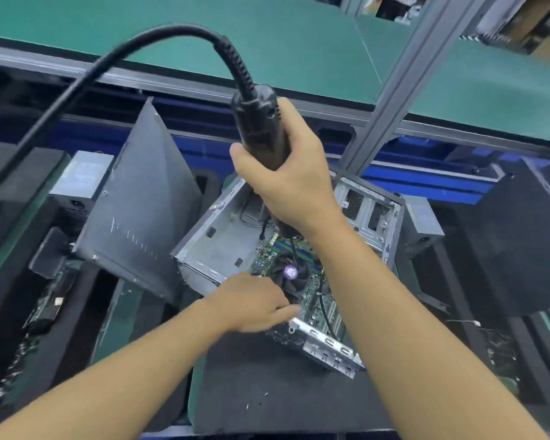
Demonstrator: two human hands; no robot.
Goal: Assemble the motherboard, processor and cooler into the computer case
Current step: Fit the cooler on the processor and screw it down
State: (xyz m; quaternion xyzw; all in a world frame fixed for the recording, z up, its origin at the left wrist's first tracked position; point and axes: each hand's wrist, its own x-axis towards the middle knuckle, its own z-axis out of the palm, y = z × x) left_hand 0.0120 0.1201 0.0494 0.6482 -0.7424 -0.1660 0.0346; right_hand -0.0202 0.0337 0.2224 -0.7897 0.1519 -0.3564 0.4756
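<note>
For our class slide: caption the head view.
Right hand grips a corded electric screwdriver over the cooler in the open computer case; left hand beside it.

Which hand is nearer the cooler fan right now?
Left. The left hand lies right beside the cooler fan, at its lower-left edge inside the case; the right hand is up above it, gripping the electric screwdriver.

The right forearm comes in bare from 5 o'clock and runs up toward 12, wrist bent. The right hand [286, 176] is raised at centre, its fingers [240, 157] and thumb wrapped round an upright driver [259, 125]. The left forearm enters from 7 o'clock. The left hand [251, 301] lies lower, palm down, its fingers [288, 311] apparently stretched toward 3 o'clock, though blurred.
</note>
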